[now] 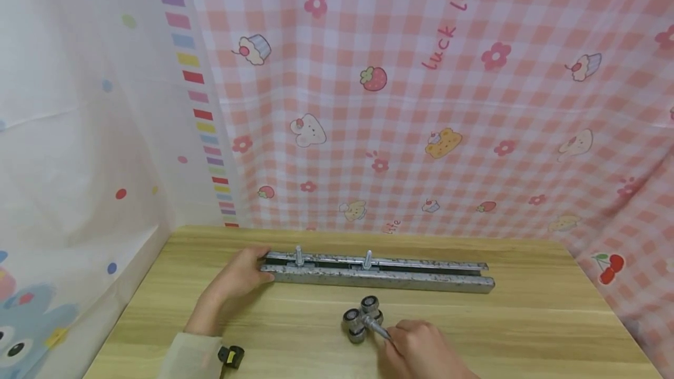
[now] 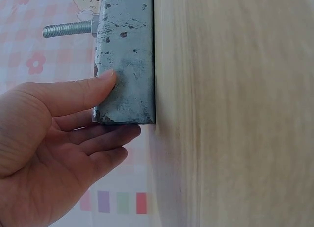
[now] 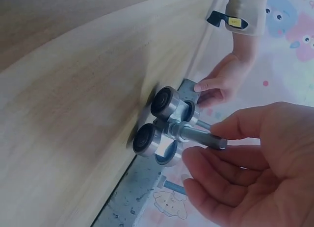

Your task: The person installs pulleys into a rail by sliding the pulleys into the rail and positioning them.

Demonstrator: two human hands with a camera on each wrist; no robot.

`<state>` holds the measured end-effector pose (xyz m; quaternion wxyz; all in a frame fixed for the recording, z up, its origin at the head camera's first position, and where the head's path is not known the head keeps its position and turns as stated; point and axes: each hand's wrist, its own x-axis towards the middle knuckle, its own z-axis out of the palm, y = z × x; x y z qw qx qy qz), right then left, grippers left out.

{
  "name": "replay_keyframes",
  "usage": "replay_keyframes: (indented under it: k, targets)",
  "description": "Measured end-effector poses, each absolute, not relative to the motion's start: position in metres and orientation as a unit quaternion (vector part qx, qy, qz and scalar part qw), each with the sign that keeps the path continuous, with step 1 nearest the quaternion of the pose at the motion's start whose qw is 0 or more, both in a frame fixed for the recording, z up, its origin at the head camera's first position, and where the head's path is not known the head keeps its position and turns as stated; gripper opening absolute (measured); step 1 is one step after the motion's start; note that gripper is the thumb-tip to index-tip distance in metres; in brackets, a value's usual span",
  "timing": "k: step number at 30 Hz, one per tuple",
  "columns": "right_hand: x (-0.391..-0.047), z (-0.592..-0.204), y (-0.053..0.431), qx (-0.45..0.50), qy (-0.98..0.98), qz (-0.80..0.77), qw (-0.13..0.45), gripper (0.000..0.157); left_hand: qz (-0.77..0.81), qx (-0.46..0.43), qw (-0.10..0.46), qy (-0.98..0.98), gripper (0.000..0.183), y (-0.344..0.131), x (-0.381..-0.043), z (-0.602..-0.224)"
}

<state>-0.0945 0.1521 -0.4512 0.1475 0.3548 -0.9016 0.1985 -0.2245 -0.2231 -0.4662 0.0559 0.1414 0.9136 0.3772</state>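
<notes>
A long grey metal channel track (image 1: 400, 279) with a slot along its top lies across the table, its coating speckled with dark marks. My left hand (image 1: 243, 274) grips its left end. In the left wrist view the thumb presses the side of the track (image 2: 126, 55), while the fingers lie at the end. Two threaded bolts stand up from the slot, a left bolt (image 1: 299, 256) and a right bolt (image 1: 368, 259). In front of the track, my right hand (image 1: 423, 347) pinches the threaded stem of a roller trolley (image 3: 146, 139) with several black-centred metal wheels.
The wooden table (image 1: 547, 320) reaches back to a pink checked cloth (image 1: 400, 121). White cloth (image 1: 105, 133) hangs at the left. A black strap with a yellow label (image 1: 231, 357) is at the left sleeve (image 1: 192, 357).
</notes>
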Motion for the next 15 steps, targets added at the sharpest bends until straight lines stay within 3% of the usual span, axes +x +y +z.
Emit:
replay_keyframes:
  k: [2, 5, 15]
  targets:
    - [-0.0966, -0.4542, 0.1501, 0.370, -0.885, 0.203, 0.195, 0.012, 0.380, 0.140, 0.059, 0.912, 0.059, -0.2231, -0.2244, -0.4659]
    - [-0.0998, -0.4577, 0.1470, 0.382, -0.869, 0.210, 0.235, 0.014, 0.383, 0.139, 0.061, 0.911, 0.058, -0.2230, -0.2242, -0.4653]
    - [-0.1031, -0.4578, 0.1418, 0.381, -0.867, 0.225, 0.229, 0.023, 0.380, 0.135, 0.057, 0.913, 0.054, -0.2228, -0.2250, -0.4668]
